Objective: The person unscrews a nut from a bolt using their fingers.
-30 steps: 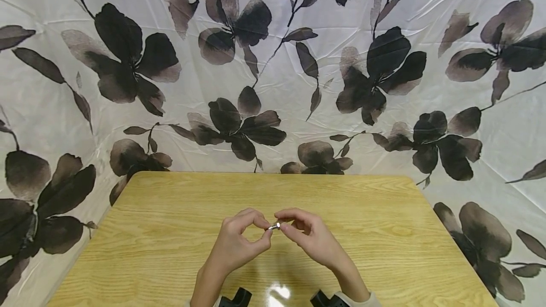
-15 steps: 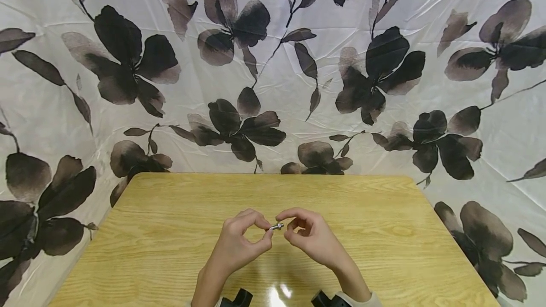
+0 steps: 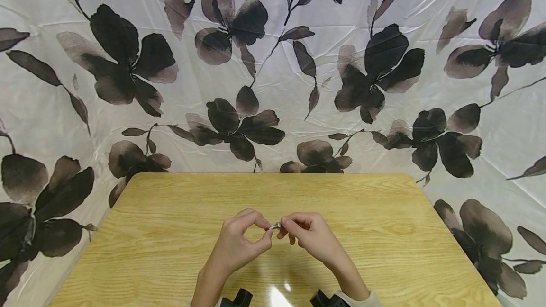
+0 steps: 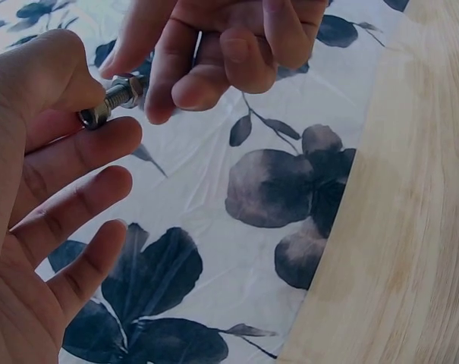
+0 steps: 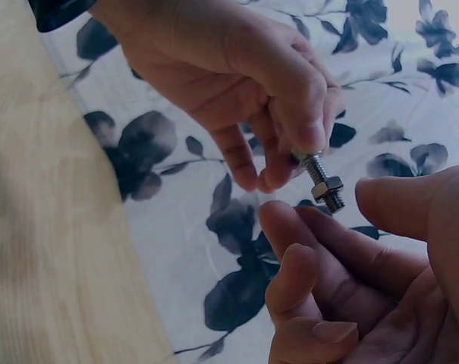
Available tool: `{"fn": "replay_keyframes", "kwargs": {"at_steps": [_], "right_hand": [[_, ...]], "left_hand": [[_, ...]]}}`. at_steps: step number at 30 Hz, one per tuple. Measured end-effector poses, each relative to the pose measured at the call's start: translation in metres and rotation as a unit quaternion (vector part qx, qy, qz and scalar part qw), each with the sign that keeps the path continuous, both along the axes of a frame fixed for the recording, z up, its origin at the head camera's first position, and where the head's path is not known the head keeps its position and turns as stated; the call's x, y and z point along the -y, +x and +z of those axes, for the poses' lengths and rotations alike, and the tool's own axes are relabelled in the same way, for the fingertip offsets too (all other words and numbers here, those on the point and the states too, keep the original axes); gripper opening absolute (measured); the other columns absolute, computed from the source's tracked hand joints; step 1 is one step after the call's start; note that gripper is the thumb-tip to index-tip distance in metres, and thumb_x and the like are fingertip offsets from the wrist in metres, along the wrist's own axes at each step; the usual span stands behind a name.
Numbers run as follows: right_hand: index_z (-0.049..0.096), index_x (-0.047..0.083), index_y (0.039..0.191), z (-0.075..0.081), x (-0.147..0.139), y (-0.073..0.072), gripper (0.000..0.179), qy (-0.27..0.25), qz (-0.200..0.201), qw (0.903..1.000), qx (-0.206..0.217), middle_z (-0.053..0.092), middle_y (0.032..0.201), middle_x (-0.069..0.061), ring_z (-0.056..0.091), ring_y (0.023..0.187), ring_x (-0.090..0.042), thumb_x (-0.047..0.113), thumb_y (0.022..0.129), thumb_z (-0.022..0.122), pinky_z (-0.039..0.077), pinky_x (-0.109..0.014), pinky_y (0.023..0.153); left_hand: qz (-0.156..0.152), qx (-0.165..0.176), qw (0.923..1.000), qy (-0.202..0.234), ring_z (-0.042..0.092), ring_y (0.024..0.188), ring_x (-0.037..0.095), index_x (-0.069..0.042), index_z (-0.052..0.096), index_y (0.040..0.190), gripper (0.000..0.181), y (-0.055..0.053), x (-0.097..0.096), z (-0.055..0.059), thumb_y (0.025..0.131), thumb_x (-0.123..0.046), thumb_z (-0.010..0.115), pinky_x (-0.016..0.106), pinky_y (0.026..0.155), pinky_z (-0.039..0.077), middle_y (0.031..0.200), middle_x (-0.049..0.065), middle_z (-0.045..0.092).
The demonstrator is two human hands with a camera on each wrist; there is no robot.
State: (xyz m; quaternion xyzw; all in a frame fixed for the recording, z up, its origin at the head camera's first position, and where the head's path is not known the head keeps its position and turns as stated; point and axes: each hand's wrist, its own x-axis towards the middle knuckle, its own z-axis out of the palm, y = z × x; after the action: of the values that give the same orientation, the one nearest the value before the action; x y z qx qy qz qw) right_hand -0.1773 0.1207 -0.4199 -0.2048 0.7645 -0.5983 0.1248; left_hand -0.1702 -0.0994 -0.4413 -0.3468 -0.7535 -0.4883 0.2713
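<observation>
Silvery, one nut encircles one bolt the left hand pinches.

The bare left hand pinches a silver threaded metal bolt with a silvery six-sided metal nut near its free end. The bare right hand has its thumb just beside the nut; behind spread white dark-flowered cloth and a pale wood-grained tabletop

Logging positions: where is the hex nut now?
In the right wrist view, the hex nut sits right of centre, on the bolt near its free end.
</observation>
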Motion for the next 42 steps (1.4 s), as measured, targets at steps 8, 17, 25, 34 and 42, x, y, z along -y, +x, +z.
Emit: {"fn": "replay_keyframes", "kwargs": {"at_steps": [8, 17, 25, 34, 42], "right_hand": [[0.072, 0.002, 0.116, -0.0013, -0.0003, 0.0008, 0.023, -0.021, 0.022, 0.9992, -0.027, 0.073, 0.102, -0.021, 0.064, 0.075, -0.009, 0.018, 0.103, 0.063, 0.053, -0.024, 0.065], [0.073, 0.003, 0.115, 0.001, -0.0039, 0.0027, 0.018, -0.07, 0.023, 0.994, -0.081, 0.072, 0.115, -0.02, 0.07, 0.102, -0.023, 0.01, 0.101, 0.065, 0.059, -0.029, 0.083], [0.071, -0.004, 0.113, 0.0001, -0.0038, 0.0022, 0.017, -0.125, 0.027, 0.9856, -0.111, 0.069, 0.114, -0.03, 0.069, 0.105, -0.012, 0.003, 0.101, 0.062, 0.06, -0.03, 0.087], [0.076, 0.005, 0.111, -0.0019, -0.0028, -0.0022, 0.025, -0.032, -0.012, 0.9986, -0.04, 0.076, 0.099, -0.018, 0.069, 0.088, -0.011, 0.022, 0.106, 0.059, 0.056, -0.028, 0.067], [0.075, 0.001, 0.109, -0.0033, -0.0028, -0.0025, 0.025, -0.045, 0.016, 0.9984, -0.032, 0.074, 0.091, -0.024, 0.069, 0.08, -0.01, 0.021, 0.106, 0.059, 0.054, -0.024, 0.063]], "left_hand": [[0.0, 0.003, 1.0, -0.001, 0.068, 0.079, 0.008, -0.016, 0.07, 0.085, 0.011, 0.0012, 0.0004, 0.0006, 0.087, -0.006, 0.073, 0.02, 0.078, 0.057, 0.084, -0.006, 0.071], [0.0, 0.005, 1.0, 0.007, 0.069, 0.081, 0.01, -0.015, 0.071, 0.086, 0.007, 0.0019, 0.0002, 0.0012, 0.092, -0.014, 0.072, 0.021, 0.078, 0.057, 0.086, -0.006, 0.072], [0.011, 0.003, 0.9999, -0.001, 0.07, 0.082, 0.01, -0.017, 0.07, 0.085, 0.009, 0.0016, 0.0001, 0.0009, 0.088, -0.01, 0.074, 0.019, 0.079, 0.057, 0.086, -0.005, 0.072], [0.007, -0.006, 1.0, 0.001, 0.07, 0.083, 0.01, -0.019, 0.069, 0.083, 0.023, 0.001, -0.0017, 0.0016, 0.077, 0.002, 0.077, 0.019, 0.08, 0.057, 0.085, -0.005, 0.072], [0.008, -0.005, 1.0, -0.002, 0.07, 0.083, 0.01, -0.017, 0.07, 0.084, 0.012, 0.0007, -0.0011, 0.0001, 0.085, -0.006, 0.075, 0.019, 0.081, 0.057, 0.086, -0.005, 0.073]]}}
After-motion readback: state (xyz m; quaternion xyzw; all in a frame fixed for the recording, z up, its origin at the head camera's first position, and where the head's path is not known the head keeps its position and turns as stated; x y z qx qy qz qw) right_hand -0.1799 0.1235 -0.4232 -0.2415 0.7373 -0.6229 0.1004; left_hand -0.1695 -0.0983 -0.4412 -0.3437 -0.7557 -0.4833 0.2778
